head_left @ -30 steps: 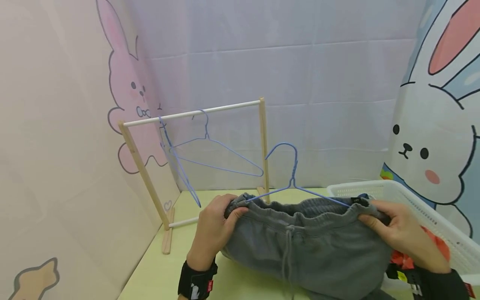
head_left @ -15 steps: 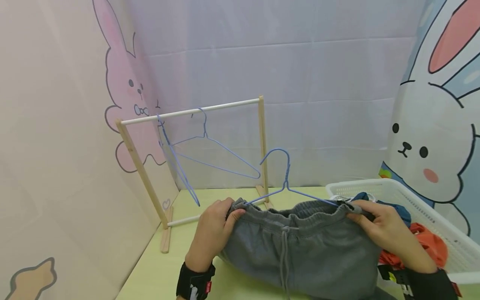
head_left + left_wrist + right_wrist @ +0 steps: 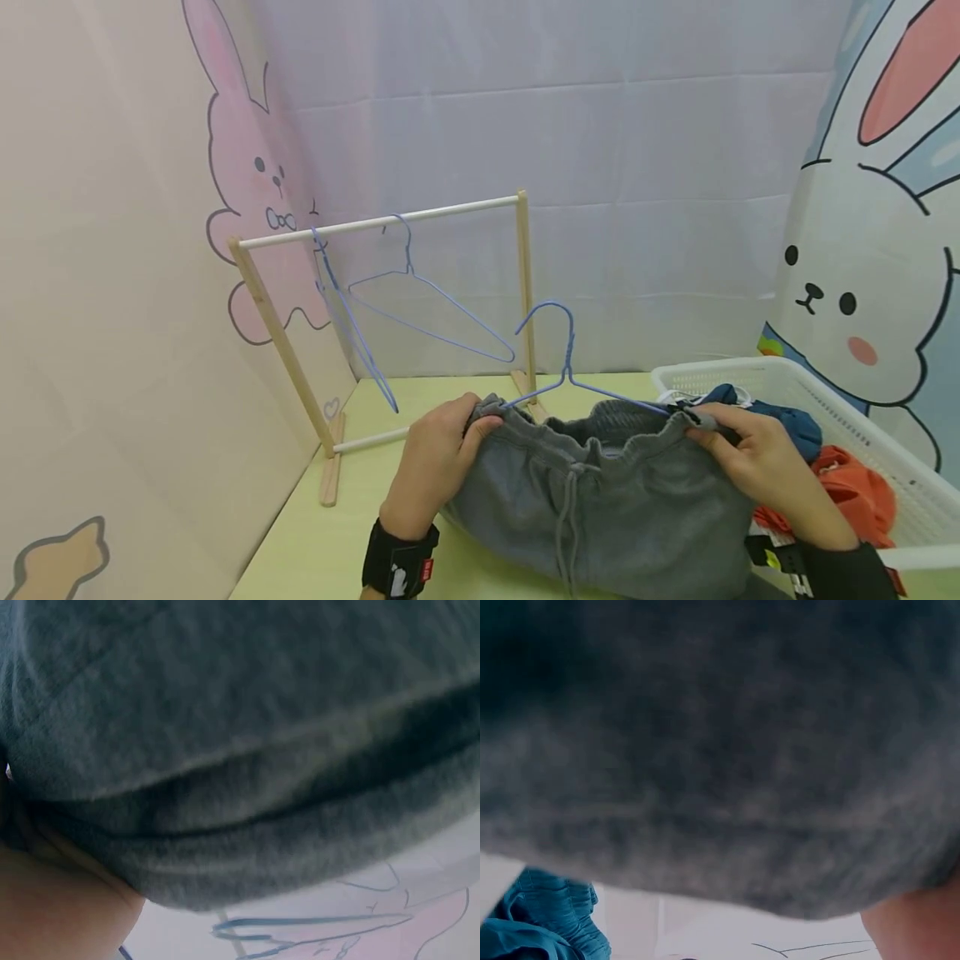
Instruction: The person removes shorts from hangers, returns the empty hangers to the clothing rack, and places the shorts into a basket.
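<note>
Grey drawstring pants [image 3: 615, 508] hang between the two hands in the head view. A blue wire hanger [image 3: 568, 358] stands up out of the waistband, its lower part hidden inside. The left hand [image 3: 442, 446] pinches the left end of the waistband, thumb in front. At the other end, the right hand [image 3: 757, 458] grips the waistband near the hanger's right shoulder. Grey cloth [image 3: 247, 712] fills most of the left wrist view, and the same pants [image 3: 727, 750] cover most of the right wrist view.
A wooden rack with a white rail [image 3: 450, 212] stands behind on the left. From it hang blue hangers, one seen face-on [image 3: 431, 321] and others edge-on [image 3: 356, 333]. On the right, a white basket [image 3: 922, 517] holds orange [image 3: 858, 492] and dark blue clothes [image 3: 795, 425].
The pants, hanger and right hand have shifted left, and the hanger's hook has sunk slightly. The right end of the waistband has come closer to the left. More of the basket's clothes now show.
</note>
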A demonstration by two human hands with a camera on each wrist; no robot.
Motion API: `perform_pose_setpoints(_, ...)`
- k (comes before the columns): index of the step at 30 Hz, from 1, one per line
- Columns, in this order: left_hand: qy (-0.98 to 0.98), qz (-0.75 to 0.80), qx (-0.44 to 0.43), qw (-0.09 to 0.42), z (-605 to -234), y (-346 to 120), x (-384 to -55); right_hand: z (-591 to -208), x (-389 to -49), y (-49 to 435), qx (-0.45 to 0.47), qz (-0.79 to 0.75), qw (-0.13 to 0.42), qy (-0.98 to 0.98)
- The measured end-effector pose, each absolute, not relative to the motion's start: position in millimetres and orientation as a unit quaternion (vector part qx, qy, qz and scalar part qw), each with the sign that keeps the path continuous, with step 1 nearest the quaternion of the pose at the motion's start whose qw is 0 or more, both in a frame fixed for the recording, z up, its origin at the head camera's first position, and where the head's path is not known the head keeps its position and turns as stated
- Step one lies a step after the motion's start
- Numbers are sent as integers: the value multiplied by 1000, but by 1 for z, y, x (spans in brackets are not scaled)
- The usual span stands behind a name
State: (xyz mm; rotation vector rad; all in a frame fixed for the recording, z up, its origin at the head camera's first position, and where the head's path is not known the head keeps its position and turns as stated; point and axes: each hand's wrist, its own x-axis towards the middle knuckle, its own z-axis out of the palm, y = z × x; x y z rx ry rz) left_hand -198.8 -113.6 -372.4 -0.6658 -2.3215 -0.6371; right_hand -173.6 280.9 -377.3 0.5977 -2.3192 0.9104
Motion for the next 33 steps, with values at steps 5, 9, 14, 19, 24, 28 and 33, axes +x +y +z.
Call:
perform_pose_setpoints(5,-880,-256,-259,303,-371,-106,-198,-378,-174,273,235,338,288,-865)
perform_pose_setpoints(9,-878,-270,-261,297,-372,-101,-198,-380,-176,266,250,341,290,-859)
perform_pose_setpoints(14,-868,-273,-273,313,-373,-95,-200,-382,-178,261,264,342,298,-851)
perform_pose_setpoints(19,-860,-268,-283,329,-373,-89,-203,-382,-180,256,274,339,295,-850)
perform_pose_setpoints(24,-859,-269,-284,331,-370,-84,-203,-382,-181,247,280,336,294,-850)
perform_pose_setpoints(28,-853,-264,-288,345,-368,-82,-204,-384,-181,244,281,340,295,-847)
perform_pose_setpoints(33,-851,-271,-288,346,-369,-84,-205,-386,-181,244,288,342,290,-846)
